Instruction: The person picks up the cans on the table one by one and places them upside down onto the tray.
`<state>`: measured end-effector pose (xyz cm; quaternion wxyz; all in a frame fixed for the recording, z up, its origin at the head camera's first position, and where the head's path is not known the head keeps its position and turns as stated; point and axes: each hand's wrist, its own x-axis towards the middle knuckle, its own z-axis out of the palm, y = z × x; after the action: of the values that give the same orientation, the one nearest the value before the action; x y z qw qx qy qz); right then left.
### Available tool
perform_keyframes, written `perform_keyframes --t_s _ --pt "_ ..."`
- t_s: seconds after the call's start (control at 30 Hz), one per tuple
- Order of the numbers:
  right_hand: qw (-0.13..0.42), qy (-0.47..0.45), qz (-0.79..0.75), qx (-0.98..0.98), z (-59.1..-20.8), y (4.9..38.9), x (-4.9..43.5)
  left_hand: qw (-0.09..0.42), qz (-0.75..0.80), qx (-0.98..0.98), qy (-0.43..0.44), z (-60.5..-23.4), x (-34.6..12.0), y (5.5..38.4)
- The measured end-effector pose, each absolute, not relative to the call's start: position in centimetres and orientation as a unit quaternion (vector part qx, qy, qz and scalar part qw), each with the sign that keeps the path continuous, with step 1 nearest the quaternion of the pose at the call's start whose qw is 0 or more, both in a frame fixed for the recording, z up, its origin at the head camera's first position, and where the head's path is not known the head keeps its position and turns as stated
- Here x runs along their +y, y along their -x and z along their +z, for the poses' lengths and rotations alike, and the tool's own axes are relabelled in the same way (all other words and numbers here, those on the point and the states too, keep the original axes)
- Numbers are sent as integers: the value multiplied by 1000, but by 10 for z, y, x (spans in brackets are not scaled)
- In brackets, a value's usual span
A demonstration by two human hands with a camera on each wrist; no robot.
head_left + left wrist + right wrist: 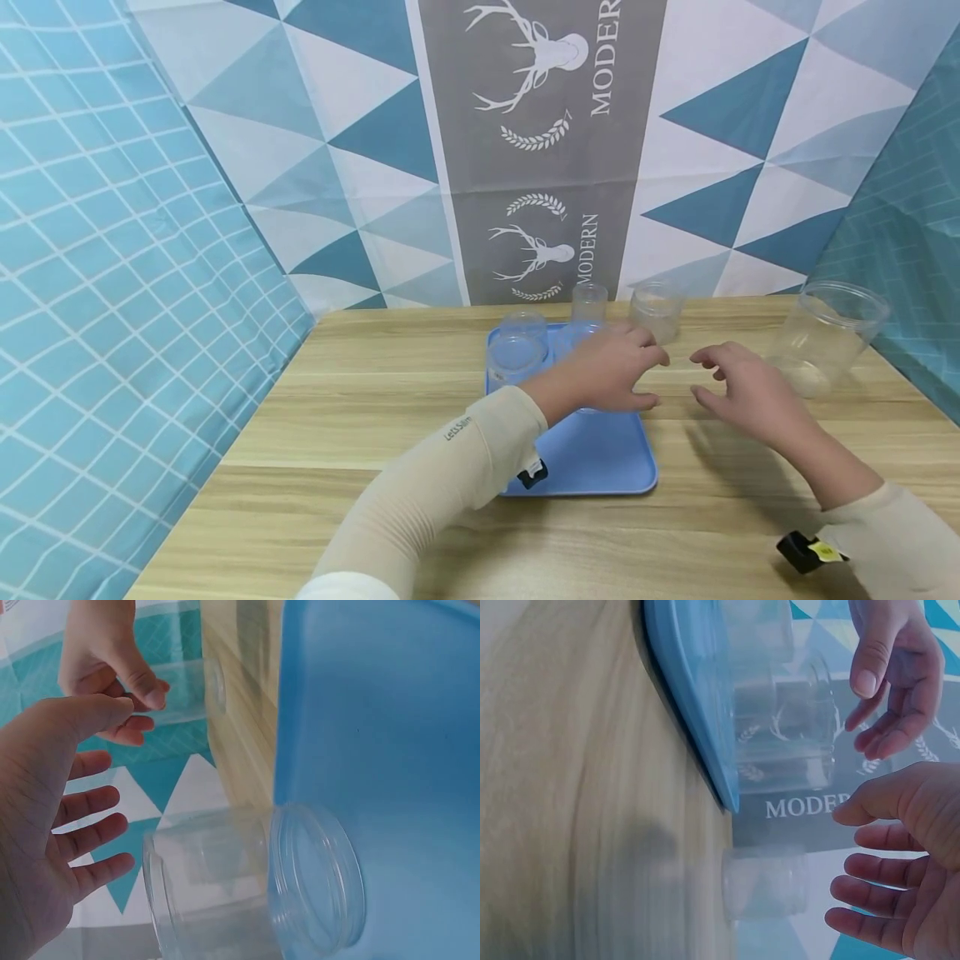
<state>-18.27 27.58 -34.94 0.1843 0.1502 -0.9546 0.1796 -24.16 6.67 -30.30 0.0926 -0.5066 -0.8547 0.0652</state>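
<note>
Hovering hands, head view: Our left hand [611, 367] hangs over the tray [600, 458], our right hand [750, 396] over the desk [375, 400] beside it; on both, thumb and fingers are apart, and we see nothing held.
Clear jars, head view: We find two jars [517, 354] at the tray's left, others partly behind our left hand, a narrow jar [589, 304] at the far edge, a small jar [656, 312] on the desk near the far right corner, and the big jar [832, 337] right of our right hand.
Tray, left wrist view: One jar stands on it near our spread left fingers, a gap between; beyond, our right fingers are bent, and we cannot tell whether they meet the thumb.
Small jar, right wrist view: It sits near our right fingers, which are spread; our left thumb stands off its curled fingers.
Clear walls: We judge these hard to read where they overlap, so we should aim by the rims, meet a jar evenly from both sides, squeeze lightly, and keep the left sleeve [442, 483] off its neighbours.
</note>
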Motion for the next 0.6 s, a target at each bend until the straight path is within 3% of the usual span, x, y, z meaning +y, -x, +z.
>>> perform_keyframes --t_s 0.6 --pt "199 -130 156 -959 -339 178 300 84 58 -838 535 -316 90 231"
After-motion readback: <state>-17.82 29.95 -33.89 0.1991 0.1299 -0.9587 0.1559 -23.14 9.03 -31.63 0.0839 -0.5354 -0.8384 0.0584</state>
